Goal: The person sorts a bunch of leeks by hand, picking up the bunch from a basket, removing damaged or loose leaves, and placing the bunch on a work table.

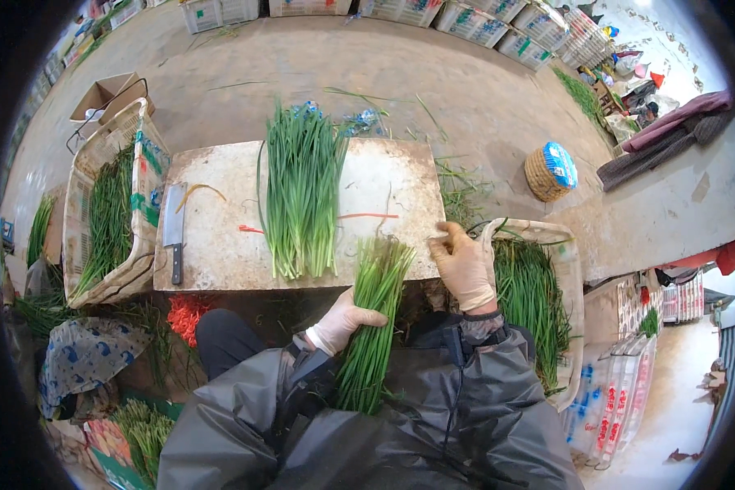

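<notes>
My left hand (346,320), in a pale glove, grips a bunch of green garlic chives (373,324) around its middle, over my lap. The roots and pale ends point at the board's near edge. My right hand (462,260), also gloved, is raised by the right corner of the white board (392,177); its fingers are curled apart, with nothing plain between them. A larger pile of chives (303,196) lies lengthwise across the board. To its left is a cleaver (174,226) with a black handle. A red tie strip (367,215) lies right of the pile.
Plastic crates of chives stand at the left (141,226) and right (527,229) of the board. Red strips (187,315) hang below its near edge. A woven stool (550,171) with a blue top is beyond, on the right. Stacked crates (471,24) line the far floor.
</notes>
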Demonstrator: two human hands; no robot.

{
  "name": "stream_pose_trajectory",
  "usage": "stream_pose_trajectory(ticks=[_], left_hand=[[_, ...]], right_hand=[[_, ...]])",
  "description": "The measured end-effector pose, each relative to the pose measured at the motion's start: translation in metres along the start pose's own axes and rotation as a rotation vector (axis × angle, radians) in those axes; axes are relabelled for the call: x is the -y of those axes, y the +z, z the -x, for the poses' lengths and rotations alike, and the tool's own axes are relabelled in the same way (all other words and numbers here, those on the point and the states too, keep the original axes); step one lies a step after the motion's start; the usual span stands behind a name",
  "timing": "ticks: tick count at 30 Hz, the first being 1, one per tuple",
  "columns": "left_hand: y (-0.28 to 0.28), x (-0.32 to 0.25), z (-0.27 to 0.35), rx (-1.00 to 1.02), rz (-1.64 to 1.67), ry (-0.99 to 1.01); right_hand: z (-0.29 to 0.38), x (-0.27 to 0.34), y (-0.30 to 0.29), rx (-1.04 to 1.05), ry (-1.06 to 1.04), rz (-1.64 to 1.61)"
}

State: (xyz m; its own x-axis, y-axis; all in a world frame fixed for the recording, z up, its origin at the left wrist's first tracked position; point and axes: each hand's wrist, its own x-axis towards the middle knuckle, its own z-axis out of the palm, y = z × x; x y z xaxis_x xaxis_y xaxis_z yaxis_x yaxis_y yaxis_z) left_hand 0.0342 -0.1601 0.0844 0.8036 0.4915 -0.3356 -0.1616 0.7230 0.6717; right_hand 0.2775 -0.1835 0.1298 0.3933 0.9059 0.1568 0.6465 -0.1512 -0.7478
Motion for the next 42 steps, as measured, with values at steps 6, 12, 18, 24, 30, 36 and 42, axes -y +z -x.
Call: stream_pose_trajectory(ticks=[6,12,18,24,30,36,42], left_hand=[[0.003,-0.001,0.000,-0.016,-0.050,0.037],[0.003,0.000,0.000,0.007,-0.033,0.040],[0.005,-0.004,0.005,0.026,0.006,0.070],[0.003,-0.002,0.007,0.042,0.013,0.097],[0.002,0.003,0.010,0.088,0.092,0.135],[-0.003,0.001,0.014,0.072,0.206,0.084],[-0.009,0.007,0.009,0.001,0.191,0.080]], right_hand=[[0.006,0.035,0.021,0.168,-0.099,0.118],[0.006,0.027,0.026,0.016,0.098,-0.159],[0.002,0.023,0.012,-0.370,-0.197,0.273],[0.021,0.048,0.025,0.257,0.256,-0.221],[0.029,0.060,0.026,0.215,0.307,-0.641],[0.035,0.065,0.019,0.307,0.316,-0.628],[0.041,0.061,0.014,0.368,0.324,-0.715]])
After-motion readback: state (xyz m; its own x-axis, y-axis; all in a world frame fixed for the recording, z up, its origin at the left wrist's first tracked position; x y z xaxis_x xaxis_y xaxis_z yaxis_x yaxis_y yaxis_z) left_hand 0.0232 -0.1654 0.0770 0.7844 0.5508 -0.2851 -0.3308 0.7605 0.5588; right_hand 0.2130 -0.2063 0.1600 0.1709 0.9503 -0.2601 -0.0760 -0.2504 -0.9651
